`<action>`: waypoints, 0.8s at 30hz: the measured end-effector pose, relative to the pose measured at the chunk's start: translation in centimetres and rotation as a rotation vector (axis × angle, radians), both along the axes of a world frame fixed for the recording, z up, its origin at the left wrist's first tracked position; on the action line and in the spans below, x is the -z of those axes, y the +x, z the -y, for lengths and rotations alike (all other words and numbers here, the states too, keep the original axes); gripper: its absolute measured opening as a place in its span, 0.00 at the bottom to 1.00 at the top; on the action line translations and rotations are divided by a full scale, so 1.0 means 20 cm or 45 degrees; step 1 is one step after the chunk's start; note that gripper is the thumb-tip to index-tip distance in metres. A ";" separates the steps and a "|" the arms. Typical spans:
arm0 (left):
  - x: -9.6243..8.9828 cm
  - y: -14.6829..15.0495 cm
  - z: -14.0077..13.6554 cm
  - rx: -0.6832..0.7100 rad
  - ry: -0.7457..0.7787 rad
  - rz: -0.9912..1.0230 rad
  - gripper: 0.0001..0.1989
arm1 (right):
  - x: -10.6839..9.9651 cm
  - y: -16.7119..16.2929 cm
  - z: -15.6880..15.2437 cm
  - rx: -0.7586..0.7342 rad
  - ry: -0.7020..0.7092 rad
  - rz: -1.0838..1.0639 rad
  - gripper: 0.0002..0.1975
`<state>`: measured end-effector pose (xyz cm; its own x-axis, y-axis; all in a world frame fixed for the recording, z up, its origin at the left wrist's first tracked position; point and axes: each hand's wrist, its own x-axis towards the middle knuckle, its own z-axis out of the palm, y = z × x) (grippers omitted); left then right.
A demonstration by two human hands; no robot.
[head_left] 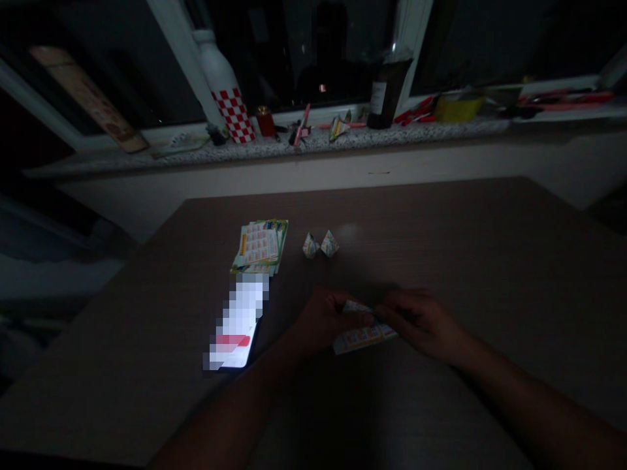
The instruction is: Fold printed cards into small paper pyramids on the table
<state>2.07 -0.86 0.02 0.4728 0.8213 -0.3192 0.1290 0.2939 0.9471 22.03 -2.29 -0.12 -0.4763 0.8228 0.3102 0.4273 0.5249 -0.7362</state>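
Note:
Between my hands, over the near middle of the brown table, is a partly folded printed paper card [363, 338] with rows of small orange and white boxes. My left hand [327, 318] grips its left side, thumb lying across the top. On the right side my right hand [416, 318] pinches the card's upper edge, its fingers bent. Just beyond stand two small folded paper shapes, a left one [310, 246] and a right one [330, 244], pointed at the top. To the left lies a loose stack of similar printed cards [259, 247].
A lit phone [238, 323], its screen pixelated, lies left of my hands on the table [465, 241]. Along the granite windowsill [186, 151] stand a red-and-white checked bottle [230, 104], a dark bag with a label [385, 94], a small red jar [265, 122] and a yellow container [458, 108].

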 end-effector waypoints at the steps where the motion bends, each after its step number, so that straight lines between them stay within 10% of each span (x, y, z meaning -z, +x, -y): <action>1: 0.00 0.00 0.00 0.004 -0.006 0.000 0.13 | 0.00 0.00 0.00 -0.002 0.006 0.026 0.15; 24: -0.01 -0.02 -0.01 0.091 -0.114 -0.067 0.12 | 0.01 -0.01 0.01 -0.116 -0.342 -0.068 0.18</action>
